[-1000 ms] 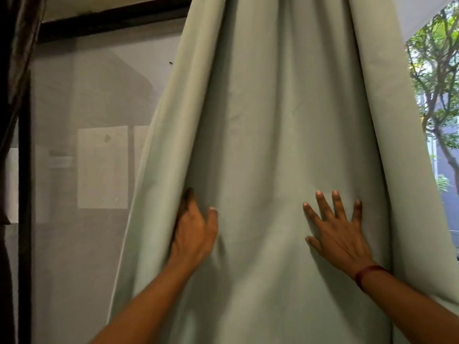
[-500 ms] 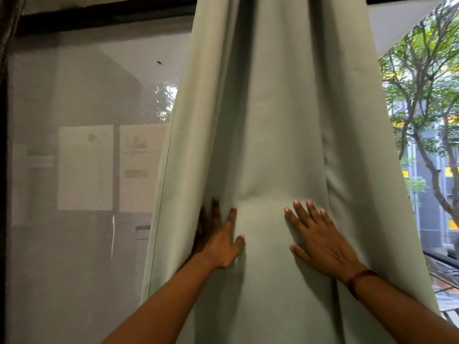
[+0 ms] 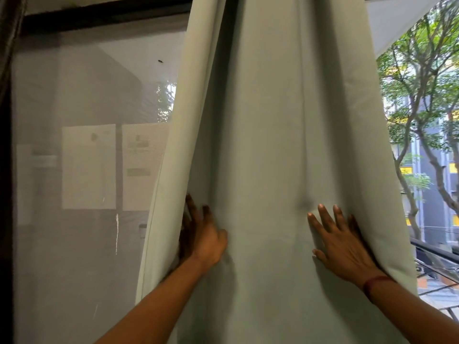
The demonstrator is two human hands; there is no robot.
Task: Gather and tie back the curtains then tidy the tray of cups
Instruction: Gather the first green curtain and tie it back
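Fingers straight, my left hand (image 3: 202,240) and right hand (image 3: 344,249) press flat on the curtain (image 3: 268,145) hanging before the window (image 3: 422,120). It has bunched narrower than a second ago, so gathering advances, though it is not yet tied.

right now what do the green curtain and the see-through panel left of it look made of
Green curtain: likely a thick woven cloth, matt finish; it hangs in soft broad folds and blocks the daylight. See-through panel: apparently thin sheer mesh or voile, greyish; paper sheets behind it show through blurred.
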